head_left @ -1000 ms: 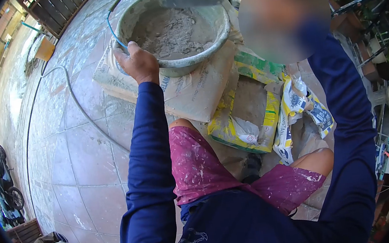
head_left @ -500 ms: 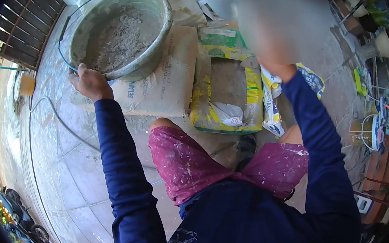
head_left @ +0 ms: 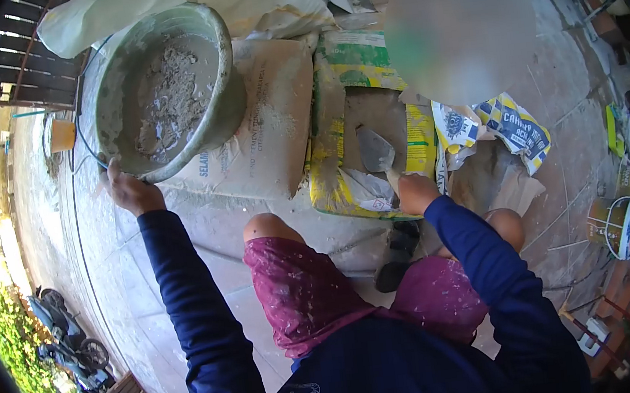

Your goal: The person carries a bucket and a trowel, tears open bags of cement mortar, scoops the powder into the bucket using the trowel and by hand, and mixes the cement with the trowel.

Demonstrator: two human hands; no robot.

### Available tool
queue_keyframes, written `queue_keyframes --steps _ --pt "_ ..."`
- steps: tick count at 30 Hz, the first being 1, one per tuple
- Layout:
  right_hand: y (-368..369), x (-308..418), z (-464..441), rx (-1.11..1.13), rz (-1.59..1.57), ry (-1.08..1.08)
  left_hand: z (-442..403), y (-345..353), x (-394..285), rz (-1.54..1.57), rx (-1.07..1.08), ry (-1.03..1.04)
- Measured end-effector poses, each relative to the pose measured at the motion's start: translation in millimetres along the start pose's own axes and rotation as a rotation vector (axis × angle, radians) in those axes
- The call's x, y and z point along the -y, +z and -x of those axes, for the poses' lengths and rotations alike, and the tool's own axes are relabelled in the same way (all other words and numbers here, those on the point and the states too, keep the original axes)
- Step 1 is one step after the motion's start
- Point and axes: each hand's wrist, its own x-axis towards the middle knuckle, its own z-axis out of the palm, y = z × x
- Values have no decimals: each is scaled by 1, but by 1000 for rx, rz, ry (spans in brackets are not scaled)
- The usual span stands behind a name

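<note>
My left hand [head_left: 132, 191] is closed on the near rim of a large green bucket [head_left: 224, 102], which tilts toward me on top of a paper cement sack [head_left: 272, 116]. Wet grey mortar with a lumpy heap [head_left: 179, 84] lies inside the bucket. In my right hand [head_left: 416, 192] is the handle of a trowel [head_left: 377, 148]. Its metal blade is over the grey powder [head_left: 378, 113] in a cut-open green and yellow bag [head_left: 419, 136]; whether it touches the powder I cannot tell.
Crumpled blue, white and yellow packaging [head_left: 517, 129] lies to the right of the open bag. A pale sheet [head_left: 256, 3] is behind the bucket. Further right stands a paint pail [head_left: 612, 228]. A motorbike [head_left: 69, 337] and an orange pot [head_left: 61, 136] are at the left.
My right hand has come down and left from the blurred upper right, and the trowel now shows over the open bag. The bucket tips more toward me, my left hand still at its rim.
</note>
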Motion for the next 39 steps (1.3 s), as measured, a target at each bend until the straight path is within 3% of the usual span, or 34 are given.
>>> queue_keyframes --steps 3,5,8,11,12,15,17,19,20,21,23,26,28,30,32,34,37,39 --pt "1 1 7 41 -12 -12 -7 -10 -28 740 -42 -541" --pt "1 2 18 -50 -86 -6 -17 -15 -45 800 -59 -700" --pt "-32 16 50 -240 -373 27 -33 -7 -55 654 63 -859" --pt "-57 14 107 -627 -598 -139 -51 -17 -59 374 234 -991" --pt "-76 13 135 -599 -639 -81 -69 -21 -64 306 278 -1022" --pt "-108 -10 216 -624 -627 108 -137 -43 -97 278 310 -1000" --pt "-118 -14 247 -503 -822 290 -164 -37 -94 285 389 -909" --pt "-89 -51 296 -532 -488 265 -201 -27 -68 285 524 -771" --pt "-82 -58 320 -413 -494 351 -209 -32 -73 318 569 -782" --pt "-61 -85 305 -262 -517 457 -196 20 -96 325 648 -786" --pt "-34 -78 354 -57 -273 535 -221 -35 -139 315 570 -534" --pt "-45 4 385 60 -1159 1186 -217 -36 -152 546 729 -636" --pt "-35 58 397 10 -1340 1134 -197 -26 -163 592 877 -634" --pt "-19 121 412 -49 -877 828 -195 -36 -171 635 942 -607" --pt "30 154 427 -11 -374 342 -185 -24 -156 678 1024 -739" --pt "71 189 441 39 -629 460 -181 -22 -146 749 1140 -841" --pt "9 244 439 -199 -1000 770 -194 -43 -139 833 1209 -974" --pt "-14 260 433 -304 -1179 833 -191 -67 -142 798 1204 -988"
